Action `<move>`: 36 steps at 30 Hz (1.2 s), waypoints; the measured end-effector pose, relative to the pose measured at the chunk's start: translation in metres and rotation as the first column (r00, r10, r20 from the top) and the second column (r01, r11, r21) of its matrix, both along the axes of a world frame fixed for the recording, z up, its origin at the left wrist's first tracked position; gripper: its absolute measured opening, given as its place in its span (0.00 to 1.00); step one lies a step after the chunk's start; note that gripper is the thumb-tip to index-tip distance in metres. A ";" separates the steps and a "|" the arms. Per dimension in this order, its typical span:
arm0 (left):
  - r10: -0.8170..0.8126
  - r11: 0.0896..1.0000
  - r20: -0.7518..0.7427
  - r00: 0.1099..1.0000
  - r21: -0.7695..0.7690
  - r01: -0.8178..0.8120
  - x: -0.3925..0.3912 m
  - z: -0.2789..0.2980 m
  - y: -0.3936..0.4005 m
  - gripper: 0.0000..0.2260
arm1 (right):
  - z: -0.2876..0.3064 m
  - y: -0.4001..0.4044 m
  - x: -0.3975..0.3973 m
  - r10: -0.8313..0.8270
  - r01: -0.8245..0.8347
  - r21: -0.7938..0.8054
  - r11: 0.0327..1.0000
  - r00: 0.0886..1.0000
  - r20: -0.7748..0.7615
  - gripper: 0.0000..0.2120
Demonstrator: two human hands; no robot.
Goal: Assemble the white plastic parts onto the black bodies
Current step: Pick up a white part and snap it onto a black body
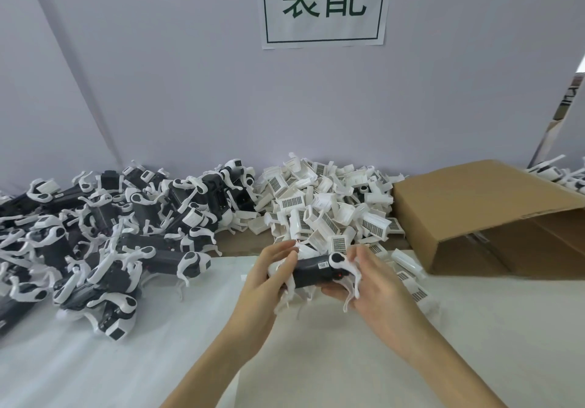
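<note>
While both hands meet over the white table point(411, 360), a black body point(311, 273) lies between them, held just above the surface in front of the person. The left hand point(269, 276) curls round its left end, fingers wrapped over a white part point(302, 251) there. The right hand point(368, 284) cups the right end from below, fingers bent under the body and thumb raised beside its white legs point(351, 281). At twelve o'clock from the hands, touching the wall point(190, 91), sits a heap of loose white parts point(326, 205). At ten o'clock spreads a bigger pile of bodies point(104, 236) already wearing white pieces. At two o'clock a cardboard box point(484, 214) lies on its side, mouth towards the person, just beside the white heap. High at twelve, a paper sign point(324, 4) with green characters hangs on the wall.
</note>
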State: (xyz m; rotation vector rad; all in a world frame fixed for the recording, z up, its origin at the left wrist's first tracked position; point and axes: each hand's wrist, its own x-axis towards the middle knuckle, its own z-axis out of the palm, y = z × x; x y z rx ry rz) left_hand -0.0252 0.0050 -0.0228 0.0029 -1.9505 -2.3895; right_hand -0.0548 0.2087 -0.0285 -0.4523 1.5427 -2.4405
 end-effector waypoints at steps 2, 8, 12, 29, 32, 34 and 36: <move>0.027 0.997 0.002 1.000 -0.066 -0.026 0.002 -0.002 0.004 0.18 | -0.001 -0.009 0.005 -0.151 0.172 0.158 0.972 0.979 -0.133 0.23; 0.048 0.996 0.056 0.997 0.076 -0.052 0.002 0.004 0.004 0.28 | -0.002 -0.018 0.011 -0.204 0.237 0.131 0.963 0.952 -0.229 0.28; 0.091 0.995 -0.021 0.996 0.049 -0.090 0.001 0.003 -0.001 0.22 | 0.000 -0.019 0.015 -0.086 0.160 0.303 0.939 0.966 -0.243 0.27; -0.078 0.695 -0.688 0.721 -0.557 -0.455 0.015 0.001 0.021 0.34 | -0.012 -0.014 0.011 0.009 0.407 0.528 0.746 0.786 -0.618 0.31; -0.113 0.695 -0.694 0.711 -0.567 -0.442 0.019 0.002 0.021 0.30 | -0.011 -0.010 0.010 0.026 0.403 0.493 0.771 0.754 -0.657 0.28; -0.112 0.731 -0.688 0.717 -0.546 -0.410 0.022 0.004 0.019 0.24 | -0.010 -0.011 0.010 0.023 0.418 0.489 0.766 0.742 -0.670 0.29; -0.099 0.755 -0.675 0.731 -0.529 -0.387 0.023 0.006 0.019 0.19 | -0.009 -0.012 0.010 0.021 0.416 0.478 0.773 0.737 -0.675 0.30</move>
